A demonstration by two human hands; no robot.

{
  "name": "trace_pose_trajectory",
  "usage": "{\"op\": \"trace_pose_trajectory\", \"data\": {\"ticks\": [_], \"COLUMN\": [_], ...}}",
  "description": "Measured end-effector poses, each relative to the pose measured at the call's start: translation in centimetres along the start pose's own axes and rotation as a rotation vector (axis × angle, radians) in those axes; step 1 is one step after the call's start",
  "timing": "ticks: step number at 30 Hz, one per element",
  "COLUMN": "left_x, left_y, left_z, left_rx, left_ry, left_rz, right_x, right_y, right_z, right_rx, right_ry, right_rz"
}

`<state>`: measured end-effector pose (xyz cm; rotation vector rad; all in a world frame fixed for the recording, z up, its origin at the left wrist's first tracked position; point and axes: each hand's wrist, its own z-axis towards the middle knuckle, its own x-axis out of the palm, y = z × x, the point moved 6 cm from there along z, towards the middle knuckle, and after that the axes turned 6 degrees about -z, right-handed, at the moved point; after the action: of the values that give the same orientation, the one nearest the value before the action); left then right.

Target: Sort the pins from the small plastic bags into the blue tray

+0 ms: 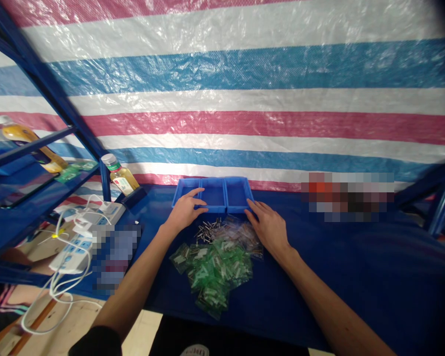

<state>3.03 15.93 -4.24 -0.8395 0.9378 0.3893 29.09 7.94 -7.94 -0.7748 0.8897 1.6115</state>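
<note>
Two bare forearms reach forward from the bottom of the view to a blue-covered table (341, 277). Nearest on it lies one loose heap of green plastic bags (218, 269), too many and overlapping to count exactly, each holding small metal parts. Just beyond, clear plastic bags (246, 237) touch the heap's far side, and a small cluster of loose metal pins (207, 230) lies beside them, uncounted. The two hands sit apart, with the heap just in front of them. The left hand (185, 210) has its fingers (198, 194) lightly spread, resting on the near rim of one blue plastic tray (213, 194) with three compartments. The right hand (269, 228) has its fingers (255, 210) slightly spread, with the tips on the tray's near edge; neither hand pinches anything. To the left are one white power strip (72, 252) and its white cables (59, 291). Farther back, one bottle (120, 175) stands by a blue metal shelf (40, 183), and a second bottle (25, 141) lies on it. One striped tarpaulin (237, 109) fills the background.
</note>
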Motion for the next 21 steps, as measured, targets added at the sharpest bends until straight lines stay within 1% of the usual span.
{"op": "trace_pose_trajectory", "data": {"ticks": [4,8,12,16,18,21], "left_x": [0.1,-0.7,-1.7,-2.0,-1.6,-0.2], "left_y": [-0.2,-1.1,-2.5,-4.5,-5.5,-6.6], "left_z": [-0.3,-0.7,-1.0,-1.4,-1.8,-2.5], "left_rx": [0.035,0.106,0.186,0.233,0.249,0.271], "left_ry": [0.006,-0.051,-0.099,-0.113,-0.079,0.067], "left_rz": [0.053,0.106,0.114,0.089,0.072,0.003], "right_x": [0.0,0.1,0.5,0.7,0.1,-1.7], "right_y": [0.1,-0.3,-0.7,-0.7,-0.8,-1.6], "right_z": [-0.2,-0.3,-0.2,-0.2,-0.2,-0.4], "right_rx": [-0.014,-0.007,0.015,0.013,0.007,0.023], "right_ry": [0.004,0.015,0.043,0.057,0.026,-0.082], "right_rz": [0.0,0.027,0.061,0.124,0.177,0.264]}}
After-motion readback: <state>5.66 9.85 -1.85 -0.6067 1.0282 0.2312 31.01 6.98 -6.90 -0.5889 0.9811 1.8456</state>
